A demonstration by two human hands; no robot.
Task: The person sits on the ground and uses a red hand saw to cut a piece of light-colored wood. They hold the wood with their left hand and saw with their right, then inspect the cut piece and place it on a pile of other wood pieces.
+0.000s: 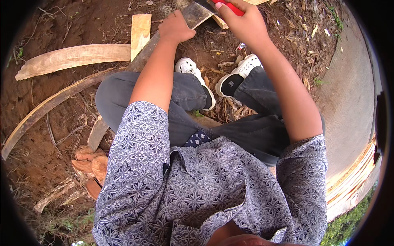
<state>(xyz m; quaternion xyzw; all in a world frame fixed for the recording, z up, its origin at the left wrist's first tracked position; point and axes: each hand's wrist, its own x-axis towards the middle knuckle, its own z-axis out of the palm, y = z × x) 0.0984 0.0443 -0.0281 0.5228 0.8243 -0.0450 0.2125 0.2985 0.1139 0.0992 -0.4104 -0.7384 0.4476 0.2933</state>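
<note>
In my right hand is the red handle of a handsaw, fingers closed around it. The dark saw blade runs out past the top edge, so most of it is hidden. It meets a long, weathered wooden board. My left hand grips this board to the left of the saw, thumb stuck out to the side. From there the board slopes down left past my knee, and its far-left part looks bent in the picture.
A pale plank and a short light wood piece lie on brown soil at left. Cut wood chunks sit beside my left leg. Dry leaves and chips surround my white shoes. A grey curved surface bounds the right.
</note>
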